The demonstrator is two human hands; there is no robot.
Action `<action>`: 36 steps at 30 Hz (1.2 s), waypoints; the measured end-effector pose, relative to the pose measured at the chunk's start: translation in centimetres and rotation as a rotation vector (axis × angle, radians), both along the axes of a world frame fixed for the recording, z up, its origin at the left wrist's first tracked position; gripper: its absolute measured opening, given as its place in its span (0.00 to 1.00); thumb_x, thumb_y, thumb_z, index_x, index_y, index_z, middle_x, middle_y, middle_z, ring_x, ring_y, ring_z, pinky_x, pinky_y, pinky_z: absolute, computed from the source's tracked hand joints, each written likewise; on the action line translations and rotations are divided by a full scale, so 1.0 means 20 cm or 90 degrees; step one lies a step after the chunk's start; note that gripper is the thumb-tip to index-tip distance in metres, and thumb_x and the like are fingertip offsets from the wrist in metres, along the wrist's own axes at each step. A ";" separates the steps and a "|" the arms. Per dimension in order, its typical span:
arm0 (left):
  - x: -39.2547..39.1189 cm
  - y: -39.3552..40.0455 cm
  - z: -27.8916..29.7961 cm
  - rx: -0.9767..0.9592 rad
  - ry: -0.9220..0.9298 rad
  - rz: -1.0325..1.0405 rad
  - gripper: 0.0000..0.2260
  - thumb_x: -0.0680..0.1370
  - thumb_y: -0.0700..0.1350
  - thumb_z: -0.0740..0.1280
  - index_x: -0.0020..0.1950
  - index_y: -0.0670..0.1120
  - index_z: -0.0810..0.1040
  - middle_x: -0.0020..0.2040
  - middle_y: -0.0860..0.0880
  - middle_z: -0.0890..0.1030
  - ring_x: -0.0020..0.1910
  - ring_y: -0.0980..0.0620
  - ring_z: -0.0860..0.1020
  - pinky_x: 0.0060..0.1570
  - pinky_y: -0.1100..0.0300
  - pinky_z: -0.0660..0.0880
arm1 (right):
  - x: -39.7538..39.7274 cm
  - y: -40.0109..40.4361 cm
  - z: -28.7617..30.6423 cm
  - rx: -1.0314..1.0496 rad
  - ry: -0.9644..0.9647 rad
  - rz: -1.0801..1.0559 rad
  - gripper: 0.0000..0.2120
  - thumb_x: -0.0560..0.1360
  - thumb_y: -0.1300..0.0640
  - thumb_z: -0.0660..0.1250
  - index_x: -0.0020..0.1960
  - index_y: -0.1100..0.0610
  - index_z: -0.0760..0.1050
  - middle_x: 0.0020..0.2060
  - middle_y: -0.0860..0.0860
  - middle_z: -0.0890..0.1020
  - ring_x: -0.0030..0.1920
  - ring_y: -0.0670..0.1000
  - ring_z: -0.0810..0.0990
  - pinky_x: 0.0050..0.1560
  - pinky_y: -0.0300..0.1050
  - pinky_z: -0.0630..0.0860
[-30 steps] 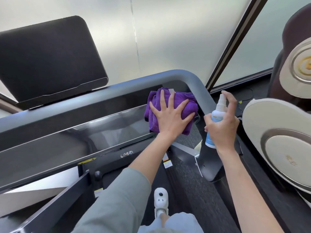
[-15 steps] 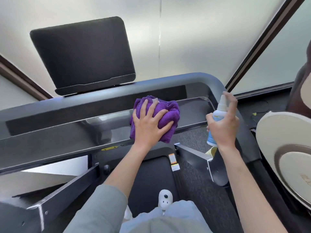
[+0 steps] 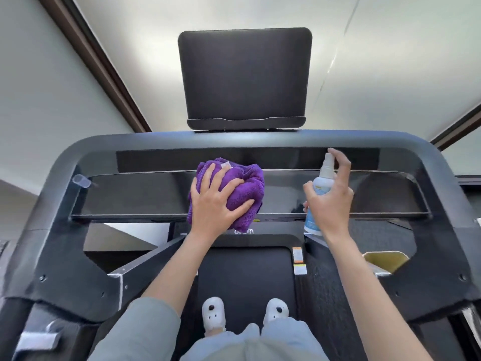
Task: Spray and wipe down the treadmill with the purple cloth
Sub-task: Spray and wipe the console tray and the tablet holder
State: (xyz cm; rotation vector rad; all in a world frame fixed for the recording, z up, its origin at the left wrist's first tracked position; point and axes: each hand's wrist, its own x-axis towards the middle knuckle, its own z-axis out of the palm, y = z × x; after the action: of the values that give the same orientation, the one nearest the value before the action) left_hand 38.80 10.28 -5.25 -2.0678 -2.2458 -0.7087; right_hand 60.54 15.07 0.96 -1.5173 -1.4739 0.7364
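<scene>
Slid leftward to mid-console since a moment ago, one bunched purple microfibre cloth (image 3: 243, 186) lies on the treadmill's glossy black panel (image 3: 130, 195), gripped by the left hand (image 3: 214, 205). The right hand (image 3: 331, 204) holds one white-and-blue plastic spray bottle (image 3: 318, 190) upright, forefinger on its nozzle. Two white slippers (image 3: 213, 312) stand below; the bottle's label is unreadable.

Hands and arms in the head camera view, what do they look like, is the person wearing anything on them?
The left hand and right hand are bare: no gloves, rings or watch show. The left arm has a loose grey-green sleeve ending near the elbow. The right arm is uncovered as far as the frame shows.
</scene>
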 end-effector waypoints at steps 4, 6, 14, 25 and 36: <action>-0.30 -0.11 -0.01 -0.005 0.002 0.016 0.23 0.74 0.67 0.61 0.61 0.56 0.78 0.74 0.52 0.68 0.75 0.46 0.61 0.69 0.37 0.60 | -0.25 -0.04 0.02 -0.009 0.013 0.035 0.31 0.71 0.68 0.65 0.68 0.45 0.64 0.33 0.54 0.76 0.30 0.64 0.79 0.36 0.62 0.80; -0.46 -0.16 -0.01 -0.002 -0.006 0.029 0.23 0.73 0.67 0.61 0.60 0.55 0.79 0.73 0.52 0.69 0.75 0.46 0.62 0.68 0.37 0.61 | -0.35 -0.05 0.03 -0.008 0.014 0.049 0.32 0.71 0.68 0.65 0.68 0.44 0.63 0.33 0.54 0.76 0.30 0.64 0.78 0.36 0.62 0.80; -0.90 -0.25 -0.01 0.003 -0.024 0.040 0.24 0.73 0.66 0.60 0.60 0.54 0.79 0.72 0.51 0.70 0.72 0.45 0.65 0.66 0.40 0.63 | -0.68 -0.11 0.04 0.008 -0.002 0.064 0.32 0.71 0.68 0.64 0.68 0.42 0.63 0.33 0.60 0.76 0.30 0.66 0.77 0.34 0.62 0.79; -0.81 -0.11 0.04 -0.012 -0.012 0.179 0.16 0.74 0.61 0.68 0.51 0.50 0.82 0.56 0.44 0.76 0.57 0.40 0.72 0.54 0.44 0.65 | -0.84 -0.15 0.04 0.019 -0.043 0.084 0.31 0.73 0.66 0.66 0.70 0.45 0.61 0.33 0.58 0.76 0.31 0.61 0.76 0.36 0.57 0.79; -0.70 0.00 0.20 0.117 -0.101 0.201 0.21 0.75 0.61 0.60 0.47 0.45 0.82 0.49 0.45 0.77 0.50 0.41 0.75 0.52 0.43 0.68 | -0.74 0.27 0.32 0.210 -0.130 0.052 0.28 0.73 0.65 0.68 0.70 0.52 0.65 0.45 0.55 0.80 0.31 0.56 0.72 0.37 0.43 0.72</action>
State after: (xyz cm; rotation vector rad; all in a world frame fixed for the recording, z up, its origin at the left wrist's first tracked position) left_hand 24.89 10.27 -1.31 -1.5779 -2.4033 -1.0348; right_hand 45.65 20.55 7.37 -1.3136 -1.7225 0.3680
